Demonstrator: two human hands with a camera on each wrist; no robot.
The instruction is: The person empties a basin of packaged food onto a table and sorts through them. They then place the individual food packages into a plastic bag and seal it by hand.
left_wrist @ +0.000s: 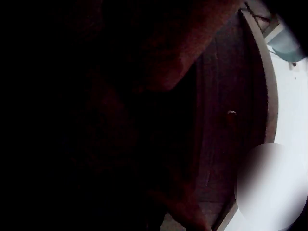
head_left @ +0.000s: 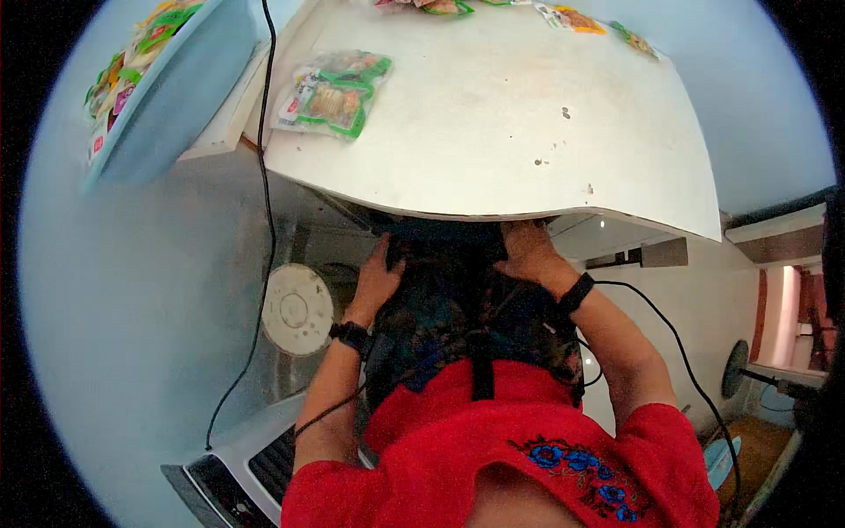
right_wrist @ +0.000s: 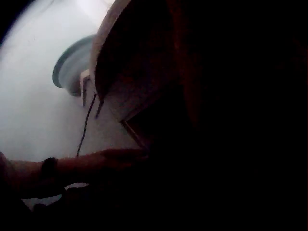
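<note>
In the head view my left hand (head_left: 378, 275) rests on the dark patterned cloth (head_left: 431, 304) over the lap, below the table's front edge. On the other side of the lap, my right hand (head_left: 532, 253) lies on the same cloth, its thumb pointing inward and its fingertips partly hidden under the white table (head_left: 493, 114). Neither hand shows an object in its grasp. Both wrist views are very dark; the right wrist view shows the left hand (right_wrist: 120, 156) lying low along the lap. Nearest on the tabletop is a clear and green food packet (head_left: 334, 97).
A blue basin (head_left: 180, 97) full of packets stands at the left. More packets (head_left: 572, 19) lie along the table's far side. A black cable (head_left: 268, 176) hangs at the left, near a round white stool top (head_left: 297, 310). Another cable (head_left: 678, 343) runs from the right wristband.
</note>
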